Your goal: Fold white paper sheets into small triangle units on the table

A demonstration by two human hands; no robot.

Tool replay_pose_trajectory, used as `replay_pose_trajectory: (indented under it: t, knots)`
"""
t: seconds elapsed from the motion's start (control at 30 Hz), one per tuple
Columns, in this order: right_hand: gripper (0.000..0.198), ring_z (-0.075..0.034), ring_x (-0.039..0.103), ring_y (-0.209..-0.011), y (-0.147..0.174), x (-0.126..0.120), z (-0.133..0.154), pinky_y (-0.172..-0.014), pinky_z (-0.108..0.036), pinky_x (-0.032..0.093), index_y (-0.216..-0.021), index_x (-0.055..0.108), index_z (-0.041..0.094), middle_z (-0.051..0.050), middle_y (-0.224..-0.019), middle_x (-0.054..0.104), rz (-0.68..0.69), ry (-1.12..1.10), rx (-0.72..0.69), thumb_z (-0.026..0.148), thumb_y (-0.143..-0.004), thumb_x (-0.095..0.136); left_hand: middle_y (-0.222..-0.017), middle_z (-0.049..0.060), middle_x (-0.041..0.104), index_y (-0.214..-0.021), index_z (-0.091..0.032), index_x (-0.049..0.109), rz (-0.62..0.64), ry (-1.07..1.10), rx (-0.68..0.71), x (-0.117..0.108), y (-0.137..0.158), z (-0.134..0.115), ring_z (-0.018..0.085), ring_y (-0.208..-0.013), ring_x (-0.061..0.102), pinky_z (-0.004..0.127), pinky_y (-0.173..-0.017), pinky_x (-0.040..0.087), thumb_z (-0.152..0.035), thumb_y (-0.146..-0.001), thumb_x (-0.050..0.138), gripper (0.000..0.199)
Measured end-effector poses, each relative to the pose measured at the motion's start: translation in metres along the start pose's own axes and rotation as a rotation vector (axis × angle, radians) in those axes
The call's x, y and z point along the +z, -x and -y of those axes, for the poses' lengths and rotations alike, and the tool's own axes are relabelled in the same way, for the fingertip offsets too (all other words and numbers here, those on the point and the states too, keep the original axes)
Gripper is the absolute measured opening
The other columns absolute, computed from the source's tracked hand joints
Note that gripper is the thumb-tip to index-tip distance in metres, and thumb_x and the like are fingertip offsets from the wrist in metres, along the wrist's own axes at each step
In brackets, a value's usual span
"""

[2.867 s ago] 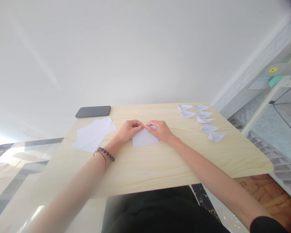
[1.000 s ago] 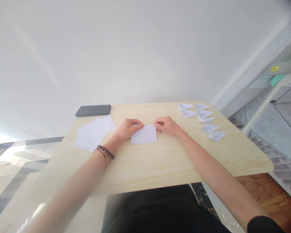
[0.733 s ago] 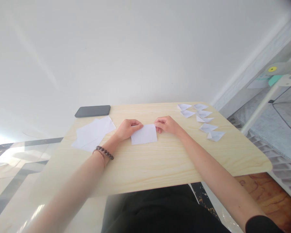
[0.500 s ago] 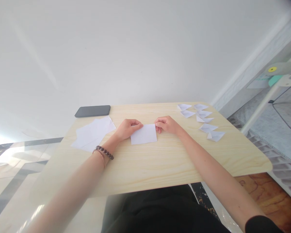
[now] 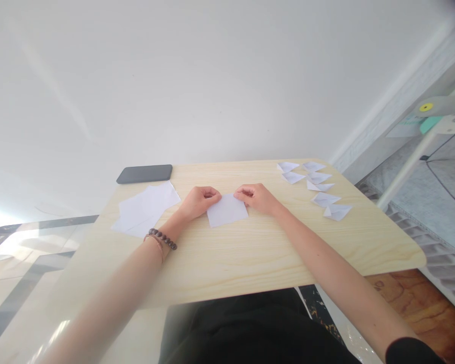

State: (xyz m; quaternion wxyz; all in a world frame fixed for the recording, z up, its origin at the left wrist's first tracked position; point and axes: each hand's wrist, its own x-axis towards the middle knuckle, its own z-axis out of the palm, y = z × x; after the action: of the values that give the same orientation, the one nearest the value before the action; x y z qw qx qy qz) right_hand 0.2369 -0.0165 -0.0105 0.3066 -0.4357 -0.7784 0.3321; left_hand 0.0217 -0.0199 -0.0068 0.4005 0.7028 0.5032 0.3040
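A small white sheet of paper (image 5: 227, 212) is held low over the middle of the wooden table (image 5: 227, 263). My left hand (image 5: 200, 201) pinches its upper left corner between thumb and fingers. At the upper right corner, my right hand (image 5: 256, 196) grips the sheet the same way, its fingers curled. The fingertips cover both upper corners. Whether the sheet's lower edge touches the tabletop, I cannot tell. Left of my left hand lies a loose pile of white paper sheets (image 5: 142, 205).
Several folded white paper pieces (image 5: 318, 178) lie in two rows at the table's right. Behind the paper pile, a dark phone (image 5: 146, 174) lies flat at the back left. A pale wall (image 5: 220, 91) stands along the far edge; a white metal frame (image 5: 409, 156) is beyond the right side.
My right hand has moved left along the sheet's top edge, closer to my left hand. The sheet has tilted slightly, with its lower edge shifted right.
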Motion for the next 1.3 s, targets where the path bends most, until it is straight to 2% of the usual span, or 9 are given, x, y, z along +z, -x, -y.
replay_pose_trajectory:
  t: [0.13, 0.37, 0.53, 0.67, 0.8, 0.87, 1.0, 1.13, 1.3]
  knots:
    - [0.031, -0.009, 0.048, -0.052, 0.0, -0.01, -0.008, -0.051, -0.021, 0.037, -0.074, 0.061, 0.016, 0.001, -0.063, 0.056, 0.004, -0.052, 0.049, 0.043, -0.076, 0.048, -0.069, 0.002, 0.063, -0.075, -0.014, 0.061, 0.012, 0.043, -0.003, -0.001, -0.002, 0.004, 0.013, -0.061, 0.057, 0.023, -0.057, 0.043, -0.043, -0.072, 0.054, 0.03]
    - [0.028, -0.009, 0.049, -0.06, -0.002, -0.016, -0.014, -0.054, -0.02, 0.036, -0.069, 0.059, 0.015, 0.0, -0.066, 0.057, -0.08, -0.051, 0.038, 0.041, -0.074, 0.05, -0.07, 0.006, 0.064, -0.077, -0.012, 0.061, 0.077, 0.254, -0.048, 0.001, -0.004, 0.003, 0.016, -0.065, 0.062, 0.029, -0.062, 0.051, -0.035, -0.074, 0.05, 0.025]
    - [0.028, -0.009, 0.048, -0.055, -0.002, -0.015, -0.014, -0.052, -0.02, 0.036, -0.069, 0.059, 0.015, 0.0, -0.064, 0.057, -0.067, -0.057, 0.044, 0.041, -0.074, 0.049, -0.062, 0.002, 0.062, -0.074, -0.015, 0.06, -0.004, -0.007, 0.01, -0.002, -0.001, 0.0, 0.013, -0.054, 0.058, 0.025, -0.056, 0.047, -0.035, -0.075, 0.046, 0.025]
    - [0.029, -0.009, 0.047, -0.052, -0.001, -0.012, -0.011, -0.049, -0.021, 0.035, -0.072, 0.061, 0.015, 0.001, -0.061, 0.057, -0.072, -0.011, 0.064, 0.042, -0.075, 0.049, -0.077, 0.003, 0.065, -0.081, -0.017, 0.062, -0.101, -0.232, 0.163, -0.002, 0.003, -0.005, 0.014, -0.069, 0.058, 0.024, -0.063, 0.045, -0.034, -0.077, 0.044, 0.025]
    - [0.028, -0.008, 0.045, -0.052, -0.001, -0.003, -0.007, -0.049, -0.021, 0.034, -0.073, 0.061, 0.016, 0.002, -0.058, 0.055, -0.135, 0.078, 0.034, 0.042, -0.073, 0.052, -0.105, 0.005, 0.059, -0.103, -0.021, 0.059, -0.019, -0.343, 0.346, -0.002, 0.005, -0.007, 0.017, -0.09, 0.054, 0.028, -0.076, 0.043, -0.035, -0.078, 0.046, 0.032]
    - [0.026, -0.009, 0.046, -0.053, -0.003, 0.002, -0.006, -0.051, -0.021, 0.035, -0.071, 0.061, 0.016, 0.001, -0.06, 0.056, -0.191, 0.103, 0.028, 0.042, -0.071, 0.056, -0.11, 0.006, 0.056, -0.106, -0.023, 0.06, 0.047, -0.438, 0.41, -0.002, 0.004, -0.005, 0.02, -0.101, 0.049, 0.033, -0.087, 0.039, -0.036, -0.079, 0.046, 0.032]
    - [0.024, -0.009, 0.047, -0.054, -0.006, 0.007, -0.008, -0.054, -0.022, 0.038, -0.074, 0.063, 0.017, 0.0, -0.066, 0.059, -0.244, 0.144, 0.009, 0.04, -0.068, 0.061, -0.114, 0.005, 0.053, -0.107, -0.027, 0.06, 0.056, -0.606, 0.419, -0.001, 0.002, 0.002, 0.024, -0.109, 0.042, 0.041, -0.095, 0.031, -0.038, -0.083, 0.042, 0.032]
    - [0.023, -0.01, 0.05, -0.059, -0.004, 0.004, -0.008, -0.058, -0.023, 0.04, -0.085, 0.066, 0.019, -0.003, -0.082, 0.063, -0.157, 0.143, -0.108, 0.036, -0.075, 0.055, -0.115, 0.005, 0.051, -0.111, -0.026, 0.058, -0.013, -0.666, 0.405, 0.0, -0.001, 0.008, 0.024, -0.108, 0.041, 0.041, -0.093, 0.032, -0.036, -0.085, 0.038, 0.035]
    - [0.026, -0.01, 0.052, -0.064, -0.001, 0.001, -0.006, -0.061, -0.024, 0.042, -0.097, 0.065, 0.021, -0.004, -0.094, 0.063, -0.099, 0.161, -0.205, 0.031, -0.08, 0.048, -0.107, 0.007, 0.051, -0.114, -0.025, 0.055, -0.007, -0.68, 0.41, -0.003, -0.004, 0.013, 0.023, -0.101, 0.044, 0.039, -0.09, 0.034, -0.037, -0.086, 0.036, 0.037]
